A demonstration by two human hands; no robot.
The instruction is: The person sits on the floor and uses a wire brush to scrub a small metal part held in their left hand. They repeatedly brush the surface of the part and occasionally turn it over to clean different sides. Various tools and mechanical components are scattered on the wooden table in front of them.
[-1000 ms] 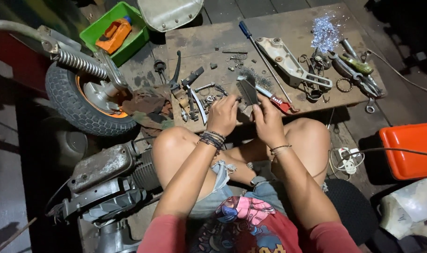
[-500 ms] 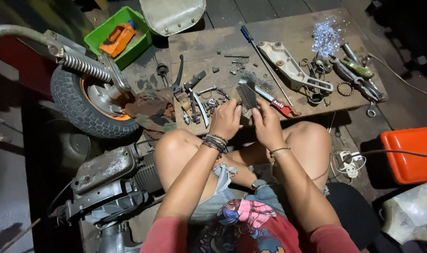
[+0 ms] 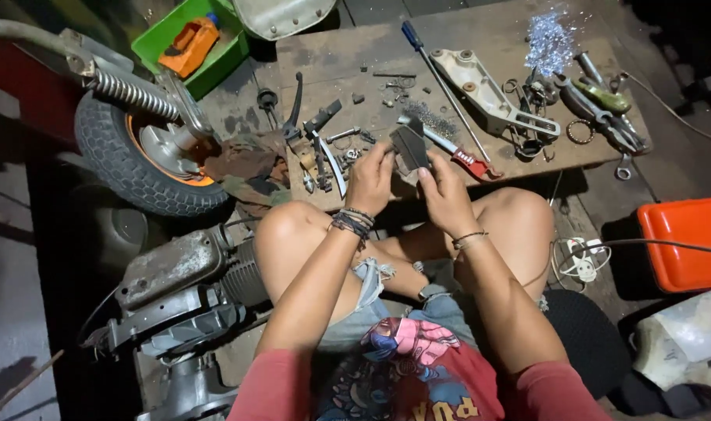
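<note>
I sit cross-legged at a low wooden board (image 3: 480, 23) strewn with metal parts. My left hand (image 3: 369, 183) and my right hand (image 3: 443, 193) are raised together over the board's near edge, both gripping a small dark flat piece (image 3: 409, 146) that looks like sandpaper or a ribbed plate. Whatever small part lies behind that piece is hidden by my fingers. Just beyond my hands lie a wire brush with a red handle (image 3: 457, 152) and several small bolts and levers (image 3: 324, 152).
A blue-handled screwdriver (image 3: 432, 65), a pale metal bracket (image 3: 486, 97), wrenches (image 3: 605, 117) and shiny shavings (image 3: 549, 39) lie on the board. A scooter wheel (image 3: 141, 160) and engine (image 3: 176, 288) sit left; a green bin (image 3: 219, 58) behind; an orange case (image 3: 687, 242) and power strip (image 3: 580, 261) right.
Both hands stay together on the dark piece, which has tilted slightly and shifted a little nearer. The view has drifted slightly.
</note>
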